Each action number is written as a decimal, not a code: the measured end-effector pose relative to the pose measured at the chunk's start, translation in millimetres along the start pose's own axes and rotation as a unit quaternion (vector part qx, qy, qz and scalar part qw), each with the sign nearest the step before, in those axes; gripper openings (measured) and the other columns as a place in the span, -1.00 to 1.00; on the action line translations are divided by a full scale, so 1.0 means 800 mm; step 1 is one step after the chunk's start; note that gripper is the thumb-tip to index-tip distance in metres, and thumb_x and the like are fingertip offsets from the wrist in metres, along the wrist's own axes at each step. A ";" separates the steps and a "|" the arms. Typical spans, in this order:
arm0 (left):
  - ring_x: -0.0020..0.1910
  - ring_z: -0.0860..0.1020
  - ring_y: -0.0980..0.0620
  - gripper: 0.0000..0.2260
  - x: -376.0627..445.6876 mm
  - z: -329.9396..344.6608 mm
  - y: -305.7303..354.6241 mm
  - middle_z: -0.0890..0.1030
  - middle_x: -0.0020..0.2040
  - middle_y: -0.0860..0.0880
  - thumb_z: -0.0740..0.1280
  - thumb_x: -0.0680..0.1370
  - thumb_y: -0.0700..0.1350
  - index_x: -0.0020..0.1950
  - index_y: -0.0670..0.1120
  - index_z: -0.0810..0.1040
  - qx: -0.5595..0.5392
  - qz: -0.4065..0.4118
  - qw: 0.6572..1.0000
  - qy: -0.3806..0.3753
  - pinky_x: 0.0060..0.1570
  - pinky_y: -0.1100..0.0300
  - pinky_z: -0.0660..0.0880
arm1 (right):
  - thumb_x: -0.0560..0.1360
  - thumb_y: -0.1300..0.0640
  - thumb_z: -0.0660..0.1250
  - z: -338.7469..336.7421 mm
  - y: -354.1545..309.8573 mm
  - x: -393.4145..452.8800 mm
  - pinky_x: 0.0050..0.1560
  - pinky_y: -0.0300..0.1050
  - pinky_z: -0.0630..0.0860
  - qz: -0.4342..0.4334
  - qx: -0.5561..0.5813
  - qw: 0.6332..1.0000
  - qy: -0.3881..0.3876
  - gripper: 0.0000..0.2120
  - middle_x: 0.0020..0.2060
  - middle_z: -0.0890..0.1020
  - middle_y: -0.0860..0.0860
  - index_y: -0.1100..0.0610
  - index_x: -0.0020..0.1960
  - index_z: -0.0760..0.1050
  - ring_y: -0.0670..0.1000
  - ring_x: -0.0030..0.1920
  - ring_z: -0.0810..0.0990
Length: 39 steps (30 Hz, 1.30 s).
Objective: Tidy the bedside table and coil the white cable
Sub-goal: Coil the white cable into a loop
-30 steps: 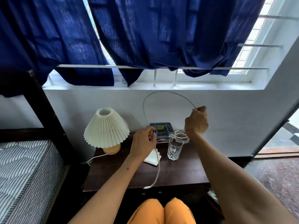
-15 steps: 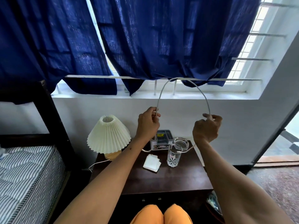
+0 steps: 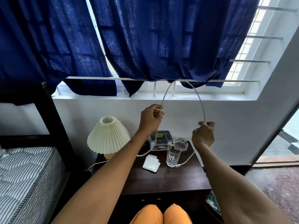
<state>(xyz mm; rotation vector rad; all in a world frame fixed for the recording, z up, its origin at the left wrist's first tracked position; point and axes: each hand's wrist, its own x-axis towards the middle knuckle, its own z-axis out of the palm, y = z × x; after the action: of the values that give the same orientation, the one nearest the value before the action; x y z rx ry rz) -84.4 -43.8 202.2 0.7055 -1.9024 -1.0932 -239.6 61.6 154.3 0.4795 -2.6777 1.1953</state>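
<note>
The white cable (image 3: 199, 99) arches high between both hands, above the dark bedside table (image 3: 161, 181). My left hand (image 3: 150, 118) pinches one side of the arch. My right hand (image 3: 203, 135) pinches the other side, lower and to the right. From the right hand the cable hangs down to the table, and its plug end lies beside the tall glass (image 3: 173, 156). Another stretch of cable lies on the table behind my left forearm.
On the table stand a pleated cream lamp (image 3: 108, 136), a grey compartment box (image 3: 161, 139), a glass ashtray (image 3: 181, 143) and a folded white tissue (image 3: 151, 163). A striped mattress (image 3: 27, 175) with a black frame is at left. Blue curtains hang above.
Both hands rose from just above the table to wall height, lifting the cable into a taller arch. The free end that hung over the table's front edge now lies by the glass.
</note>
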 end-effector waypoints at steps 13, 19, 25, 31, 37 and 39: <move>0.01 0.63 -0.11 -0.72 0.014 -0.003 -0.021 0.65 0.04 -0.23 0.24 0.51 -0.37 0.20 -0.25 0.56 0.057 -0.044 0.997 -0.035 0.09 0.10 0.56 | 0.46 0.15 0.32 0.003 -0.065 -0.021 -0.22 -0.23 0.34 -0.117 0.107 0.986 -0.048 -0.73 -0.06 0.65 0.11 0.19 0.13 0.42 0.04 -0.20 0.52; -0.07 0.62 -0.06 -0.73 0.033 -0.010 -0.014 0.66 0.04 -0.21 0.31 0.48 -0.38 0.16 -0.24 0.59 0.033 -0.053 0.997 -0.046 0.01 0.15 0.57 | 0.41 0.11 0.37 0.000 -0.132 -0.018 -0.05 -0.09 0.57 -0.340 0.047 0.927 -0.148 -0.73 -0.32 0.71 0.12 0.15 0.10 0.58 0.10 -0.23 0.67; -0.11 0.58 -0.09 -0.75 0.039 -0.031 -0.010 0.63 0.05 -0.30 0.25 0.54 -0.37 0.20 -0.30 0.54 -0.041 -0.082 0.994 -0.067 -0.07 0.20 0.55 | 0.43 0.23 0.39 0.006 -0.134 -0.013 0.05 -0.07 0.56 -0.336 0.085 0.923 -0.165 -0.57 -0.19 0.73 0.14 0.13 0.29 0.49 0.10 -0.15 0.68; -0.15 0.61 -0.07 -0.70 0.047 -0.036 0.000 0.62 0.06 -0.29 0.28 0.53 -0.35 0.26 -0.30 0.47 -0.047 -0.085 0.993 -0.072 0.02 0.10 0.56 | 0.50 0.19 0.32 0.026 -0.136 -0.017 -0.03 -0.02 0.59 -0.316 0.059 0.937 -0.137 -0.82 -0.17 0.72 0.18 0.19 0.06 0.62 0.17 -0.16 0.68; -0.27 0.58 0.04 -0.74 0.031 -0.056 -0.008 0.62 0.01 -0.27 0.27 0.55 -0.30 0.22 -0.34 0.49 -0.007 -0.147 0.969 -0.199 -0.18 0.26 0.56 | 0.53 0.23 0.24 0.013 -0.122 0.004 -0.04 -0.10 0.59 -0.154 0.121 0.979 -0.048 -0.81 -0.15 0.71 0.17 0.19 0.00 0.62 0.13 -0.14 0.68; -0.28 0.56 0.05 -0.77 0.028 -0.057 -0.011 0.60 -0.12 -0.14 0.27 0.56 -0.27 0.19 -0.32 0.53 0.004 -0.155 0.964 -0.215 -0.16 0.25 0.56 | 0.51 0.23 0.25 0.008 -0.117 0.007 0.00 -0.07 0.59 -0.098 0.129 0.985 -0.053 -0.81 -0.09 0.70 0.17 0.15 0.01 0.62 0.16 -0.07 0.68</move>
<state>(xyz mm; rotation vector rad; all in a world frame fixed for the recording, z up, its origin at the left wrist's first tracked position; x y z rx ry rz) -56.1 -85.1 216.5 0.8427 -2.2064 -1.5360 -211.4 -3.1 216.4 0.8473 -2.4954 1.5008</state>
